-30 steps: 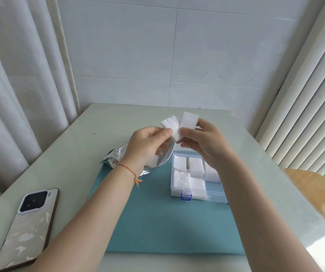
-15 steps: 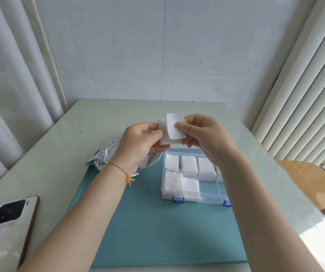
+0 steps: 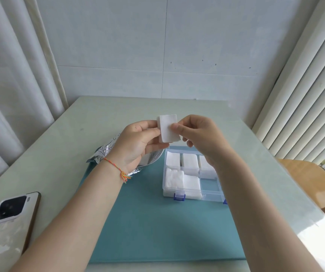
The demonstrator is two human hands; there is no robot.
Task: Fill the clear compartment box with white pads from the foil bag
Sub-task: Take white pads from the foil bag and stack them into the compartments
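Both hands are raised at frame centre: my left hand [image 3: 138, 142] and right hand [image 3: 200, 136] pinch one small stack of white pads [image 3: 168, 128] upright between them. My right forearm hides the right part of the clear compartment box [image 3: 210, 197] below, several cells already filled. My left wrist covers most of the foil bag [image 3: 102, 154]. At lower left a phone [image 3: 8, 228] lies cut off.

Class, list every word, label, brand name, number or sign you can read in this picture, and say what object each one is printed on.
No text can be read.
foil bag: dark printed marks, mostly hidden behind the left hand and too blurred to read.
phone: no visible lettering.
clear compartment box, white pads: unmarked.
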